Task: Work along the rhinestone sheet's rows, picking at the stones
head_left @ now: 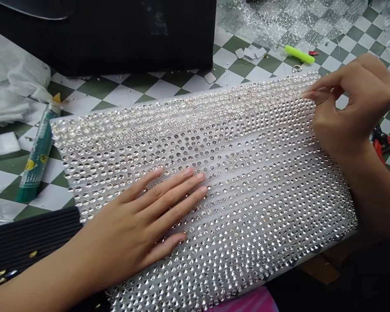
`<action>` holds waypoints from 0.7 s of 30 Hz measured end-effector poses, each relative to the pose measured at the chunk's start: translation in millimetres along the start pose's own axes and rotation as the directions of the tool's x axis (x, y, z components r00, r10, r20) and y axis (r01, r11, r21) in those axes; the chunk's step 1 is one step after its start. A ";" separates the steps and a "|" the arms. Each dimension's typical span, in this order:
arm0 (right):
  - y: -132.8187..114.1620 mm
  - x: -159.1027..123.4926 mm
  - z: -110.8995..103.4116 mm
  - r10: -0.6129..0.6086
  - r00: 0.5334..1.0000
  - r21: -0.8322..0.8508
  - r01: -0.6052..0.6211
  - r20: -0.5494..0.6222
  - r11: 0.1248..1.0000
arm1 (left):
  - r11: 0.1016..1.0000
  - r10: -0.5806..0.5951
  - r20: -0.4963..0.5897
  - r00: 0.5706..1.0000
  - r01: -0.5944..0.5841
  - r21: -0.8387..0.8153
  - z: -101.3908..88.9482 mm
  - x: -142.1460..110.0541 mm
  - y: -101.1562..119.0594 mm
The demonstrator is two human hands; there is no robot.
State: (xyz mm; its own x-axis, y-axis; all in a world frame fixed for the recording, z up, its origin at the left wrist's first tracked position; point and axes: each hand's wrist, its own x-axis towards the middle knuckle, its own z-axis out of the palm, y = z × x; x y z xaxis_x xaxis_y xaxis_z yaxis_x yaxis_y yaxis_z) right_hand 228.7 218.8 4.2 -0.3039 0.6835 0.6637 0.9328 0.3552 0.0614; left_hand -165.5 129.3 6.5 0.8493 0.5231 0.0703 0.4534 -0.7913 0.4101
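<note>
A large sheet densely covered in rows of silver rhinestones (247, 182) lies across the checkered surface. My left hand (146, 216) rests flat on it, fingers spread and holding nothing. My right hand (351, 106) is at the sheet's far right corner, its thumb and fingertips pinched on a thin item (321, 99) just above the stones. That item is too small and partly hidden to name. The sheet's near edge runs out of view at the bottom.
A green tube (37, 158) lies left of the sheet, and a lime-green marker (299, 54) lies beyond it. Red-handled pliers (387, 146) sit at right. A black case (100, 32), bubble wrap (289, 17), and white plastic (13, 84) border the green-and-white checkered surface (99, 89).
</note>
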 end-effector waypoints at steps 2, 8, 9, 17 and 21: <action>-0.3 -0.2 -0.9 0.033 0.999 -0.030 -0.033 0.016 0.999 | 1.000 -0.005 -0.001 1.000 0.005 -0.005 0.2 0.1 0.3; -1.5 -1.1 -2.9 0.100 0.989 -0.054 -0.094 0.106 0.994 | 1.000 -0.003 0.004 1.000 0.003 -0.006 0.0 -0.2 0.7; -1.7 -1.1 -3.5 0.101 0.988 -0.052 -0.096 0.121 0.994 | 1.000 -0.006 0.004 1.000 0.006 -0.009 0.0 -0.2 0.9; -6.5 -0.7 -8.2 0.092 0.989 -0.033 -0.089 0.113 0.995 | 0.999 -0.025 -0.001 1.000 0.025 -0.027 -0.4 0.3 2.2; -7.9 -1.0 -10.3 0.144 0.974 -0.007 -0.145 0.175 0.989 | 0.999 -0.033 0.003 0.999 0.033 -0.038 -0.9 0.6 2.6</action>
State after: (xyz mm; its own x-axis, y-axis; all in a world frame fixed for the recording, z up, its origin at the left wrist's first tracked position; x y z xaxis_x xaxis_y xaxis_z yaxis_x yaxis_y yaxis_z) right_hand 223.6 208.8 10.7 -0.1960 0.8285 0.5246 0.9682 0.2483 -0.0303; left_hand -164.0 127.7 8.4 0.8345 0.5483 0.0540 0.4709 -0.7608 0.4466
